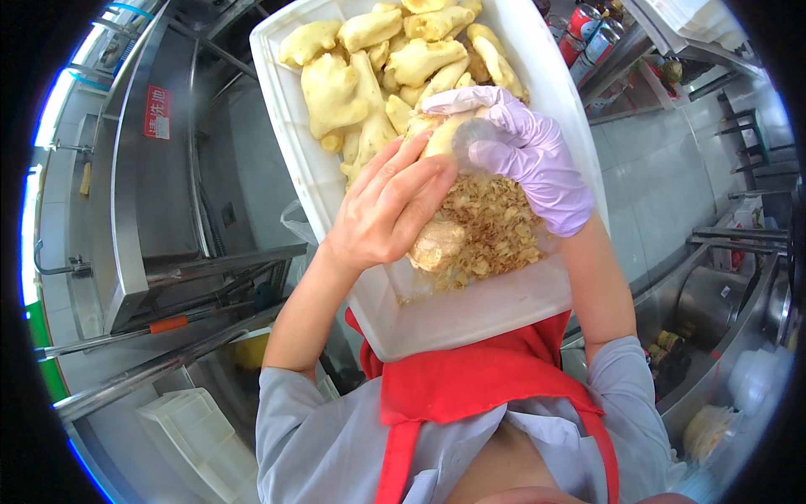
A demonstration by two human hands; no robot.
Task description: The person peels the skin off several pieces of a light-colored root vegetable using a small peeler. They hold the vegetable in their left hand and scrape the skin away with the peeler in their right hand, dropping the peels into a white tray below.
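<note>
Bare, my left hand [393,205] is closed on a piece of ginger root [442,146], its unpeeled knob [439,244] showing below the palm. My right hand [535,148], in a thin purple glove, presses a rounded, greyish metal tool [469,140] against the same root; the tool's kind cannot be told. Both hands are over a white plastic tub [478,313]. Peeled ginger pieces [337,94] fill its far part, and a heap of brown and yellow peelings [494,233] lies in the near part, below my hands.
Stainless steel sinks [167,157] stand at the left, with metal rails under them. A white plastic container [195,435] is at the lower left. Cans [585,38] sit on a shelf at the upper right. A large steel pot [708,302] and a metal counter are at the right.
</note>
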